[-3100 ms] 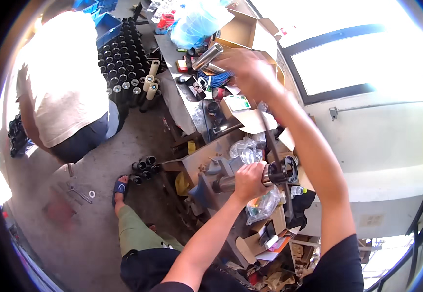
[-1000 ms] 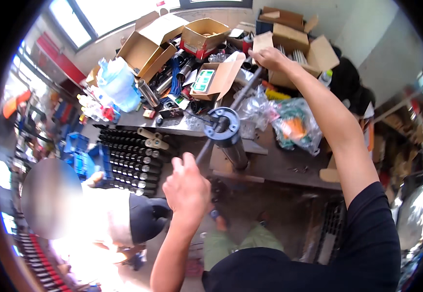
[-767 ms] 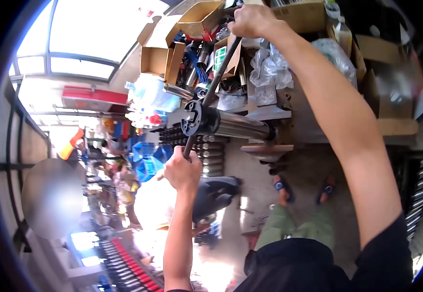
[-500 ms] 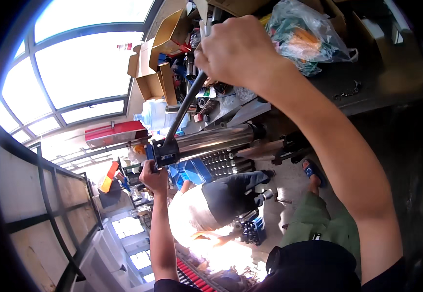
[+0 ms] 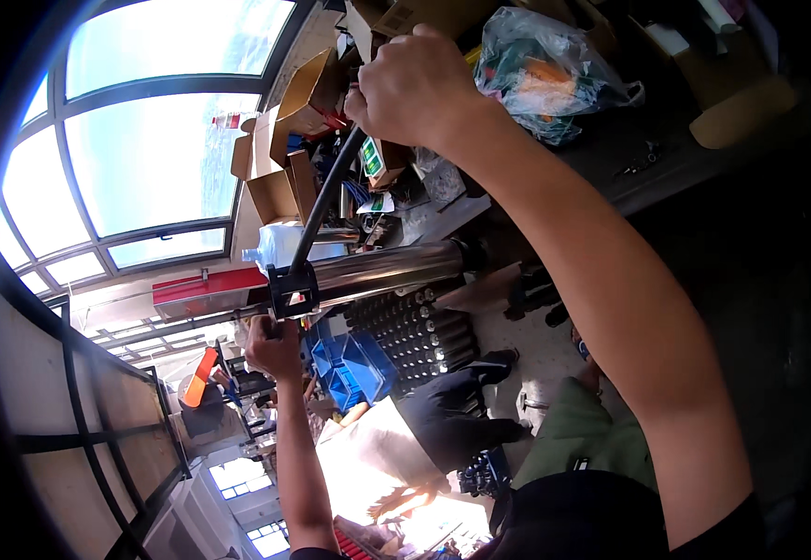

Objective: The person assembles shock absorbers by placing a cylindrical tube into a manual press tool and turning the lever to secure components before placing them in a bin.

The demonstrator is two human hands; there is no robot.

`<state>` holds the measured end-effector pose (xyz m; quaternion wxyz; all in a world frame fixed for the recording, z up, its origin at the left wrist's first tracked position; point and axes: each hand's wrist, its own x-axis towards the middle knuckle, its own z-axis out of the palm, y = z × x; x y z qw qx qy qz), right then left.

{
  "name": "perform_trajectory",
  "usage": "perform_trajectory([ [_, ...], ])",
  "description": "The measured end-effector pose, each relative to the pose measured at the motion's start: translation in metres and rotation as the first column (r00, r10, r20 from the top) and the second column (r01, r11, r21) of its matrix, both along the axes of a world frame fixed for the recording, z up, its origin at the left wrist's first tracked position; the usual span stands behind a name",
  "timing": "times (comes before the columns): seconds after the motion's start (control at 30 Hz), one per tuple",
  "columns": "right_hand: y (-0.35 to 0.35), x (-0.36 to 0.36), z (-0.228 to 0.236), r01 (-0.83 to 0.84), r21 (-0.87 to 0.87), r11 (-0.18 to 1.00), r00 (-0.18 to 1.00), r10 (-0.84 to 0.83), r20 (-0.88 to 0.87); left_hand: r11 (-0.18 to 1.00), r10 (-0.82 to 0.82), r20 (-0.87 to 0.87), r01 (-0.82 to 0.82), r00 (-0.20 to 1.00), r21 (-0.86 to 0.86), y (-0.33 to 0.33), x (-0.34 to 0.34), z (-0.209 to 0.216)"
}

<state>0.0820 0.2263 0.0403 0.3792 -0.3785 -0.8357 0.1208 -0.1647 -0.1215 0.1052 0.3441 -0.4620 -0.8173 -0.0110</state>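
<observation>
My right hand (image 5: 424, 89) is closed round the upper end of a long dark bar (image 5: 326, 201). The bar slants down to a black fitting (image 5: 307, 282) at the left end of a shiny metal cylinder (image 5: 391, 271). Just below that fitting, my left hand (image 5: 275, 350) is closed against its lower edge. What its curled fingers grip, if anything, is hidden. Toward its right end, the cylinder meets a dark part beside the bench.
Cardboard boxes (image 5: 279, 182) and a clear plastic bag (image 5: 541, 79) crowd the bench. Blue bins (image 5: 349, 369) and rows of dark cylindrical parts (image 5: 424, 336) stand beyond the cylinder. Another person (image 5: 396, 443) bends over nearby. A red box (image 5: 205, 291) is at left.
The whole view has shifted, so hands, bar, cylinder and bench appear farther left. Both hands keep their closed shape, and the bar's slant looks much the same. The other person's posture differs slightly.
</observation>
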Motion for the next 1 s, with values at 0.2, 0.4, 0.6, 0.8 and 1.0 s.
perform_trajectory([
  [0.2,-0.085,0.071,0.023,0.121,0.062,0.991,0.988,-0.126,0.091,0.891,-0.445,-0.035,0.447,0.895,0.082,0.024,-0.087,-0.005],
  [0.4,-0.228,0.132,0.068,0.216,-0.018,0.976,0.885,-0.188,0.426,0.791,-0.527,0.030,0.477,0.849,0.383,0.095,-0.082,-0.031],
  [0.6,-0.171,0.137,0.078,-0.116,-0.193,0.974,0.734,0.215,0.644,0.648,-0.751,0.638,0.002,0.167,0.762,0.057,0.082,-0.082],
  [0.8,-0.102,0.138,0.093,-0.403,-0.594,0.696,0.441,0.717,0.540,0.383,-0.833,0.517,-0.468,0.197,0.796,0.115,0.110,-0.099],
  [1.0,-0.119,0.197,0.051,-0.060,-0.961,-0.269,0.593,0.765,-0.252,0.340,-0.844,0.441,-0.330,0.306,0.880,0.116,0.110,-0.119],
])
